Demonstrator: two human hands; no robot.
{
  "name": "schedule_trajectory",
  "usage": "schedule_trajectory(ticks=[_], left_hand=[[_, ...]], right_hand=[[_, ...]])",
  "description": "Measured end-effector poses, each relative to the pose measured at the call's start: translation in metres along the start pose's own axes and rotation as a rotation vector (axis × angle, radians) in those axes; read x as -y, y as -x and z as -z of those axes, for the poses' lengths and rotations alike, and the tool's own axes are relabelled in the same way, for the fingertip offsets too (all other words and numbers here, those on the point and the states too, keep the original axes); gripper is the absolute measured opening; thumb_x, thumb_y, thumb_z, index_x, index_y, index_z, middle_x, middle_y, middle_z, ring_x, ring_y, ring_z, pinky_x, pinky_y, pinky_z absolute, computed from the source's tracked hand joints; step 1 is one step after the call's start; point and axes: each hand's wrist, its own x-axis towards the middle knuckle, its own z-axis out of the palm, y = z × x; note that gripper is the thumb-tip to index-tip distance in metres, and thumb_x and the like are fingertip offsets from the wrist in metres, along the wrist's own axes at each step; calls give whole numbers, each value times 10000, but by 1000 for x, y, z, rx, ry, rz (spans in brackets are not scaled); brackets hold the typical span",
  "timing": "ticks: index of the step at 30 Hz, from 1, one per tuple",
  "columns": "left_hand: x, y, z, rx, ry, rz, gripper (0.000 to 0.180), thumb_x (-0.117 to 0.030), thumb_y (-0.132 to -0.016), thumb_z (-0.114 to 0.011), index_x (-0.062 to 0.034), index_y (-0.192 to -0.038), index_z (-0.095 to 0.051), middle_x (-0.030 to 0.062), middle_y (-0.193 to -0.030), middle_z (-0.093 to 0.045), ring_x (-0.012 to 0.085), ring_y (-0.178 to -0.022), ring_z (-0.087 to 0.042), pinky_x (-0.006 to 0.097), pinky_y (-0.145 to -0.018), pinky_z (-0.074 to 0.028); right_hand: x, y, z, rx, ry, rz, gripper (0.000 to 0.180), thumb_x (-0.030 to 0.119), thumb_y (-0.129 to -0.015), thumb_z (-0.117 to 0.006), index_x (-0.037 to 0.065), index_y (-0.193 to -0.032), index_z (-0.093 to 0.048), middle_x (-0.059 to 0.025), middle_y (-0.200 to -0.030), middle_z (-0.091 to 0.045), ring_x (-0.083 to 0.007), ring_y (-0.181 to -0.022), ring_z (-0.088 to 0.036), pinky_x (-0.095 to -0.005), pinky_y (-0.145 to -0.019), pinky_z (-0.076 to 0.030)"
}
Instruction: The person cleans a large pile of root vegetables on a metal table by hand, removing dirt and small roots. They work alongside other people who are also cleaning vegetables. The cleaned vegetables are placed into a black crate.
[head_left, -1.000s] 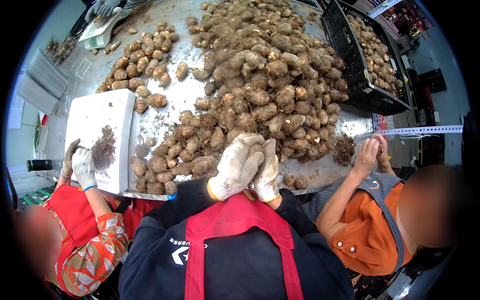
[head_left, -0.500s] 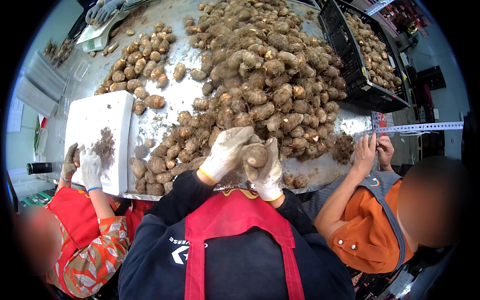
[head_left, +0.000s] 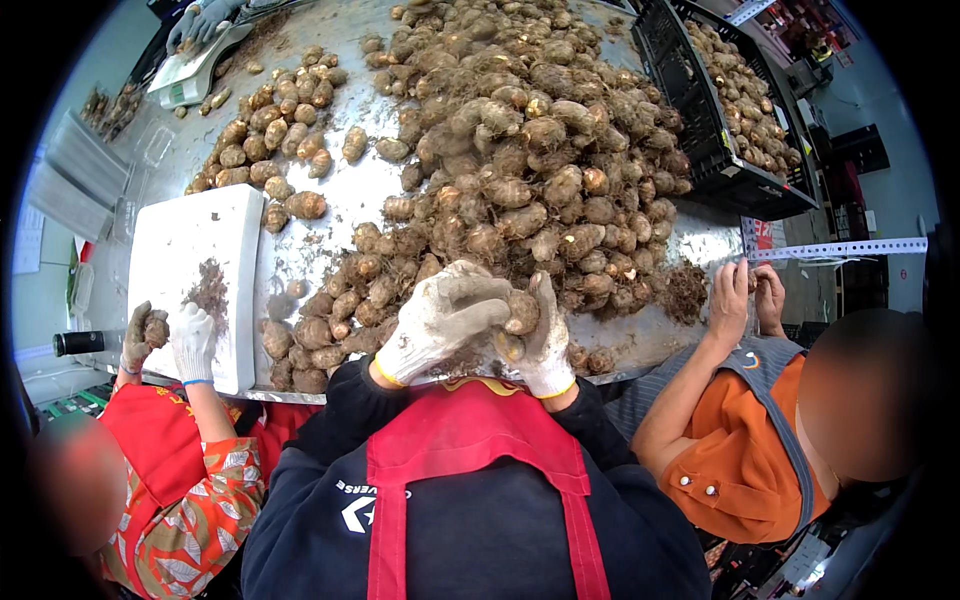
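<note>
Both my hands wear soiled white knit gloves and meet low over the near edge of the metal table. My right hand (head_left: 546, 348) is closed round a brown, ringed taro corm (head_left: 521, 314), its thumb pointing up beside it. Just below, a second taro corm (head_left: 509, 347) with a paler patch lies against the same palm. My left hand (head_left: 445, 318) presses its bent fingers against the left side of the upper corm; the fingertips are partly hidden. Beyond both hands rises a large heap of hairy taro corms (head_left: 540, 190).
A white foam block (head_left: 185, 280) with dirt on it lies at left, where a gloved co-worker's hand (head_left: 193, 342) rests. Another co-worker's bare hands (head_left: 733, 300) are at right, near a black crate (head_left: 720, 165) of taro. A smaller taro pile (head_left: 262, 130) sits far left.
My left hand has shifted slightly left and turned, its back and fingers now showing more. The corms have turned in my right hand, the upper one now showing less.
</note>
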Motion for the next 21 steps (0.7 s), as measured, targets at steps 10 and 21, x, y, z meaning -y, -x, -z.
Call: schedule_trajectory(ticks=[10,21], left_hand=[[6,2,-14,-17,-222,-467,65,-17,-824,-644,-17,-888,-631,118,-905,-631,248,-868,-623,351,-785,-491],[-5,-4,-9,61,-130,-67,184,-143,-874,-625,-4,-981,-678,123,-864,-649,251,-821,-658,346,-728,-509]], right_hand=[[11,0,-7,-153,-218,-24,457,513,-999,-464,84,-979,-620,-19,-899,-649,-157,-803,-622,-275,-677,-509],[-13,4,17,63,77,-32,570,579,-979,-457,48,-1104,-624,-48,-987,-653,-138,-897,-633,-274,-740,-517]])
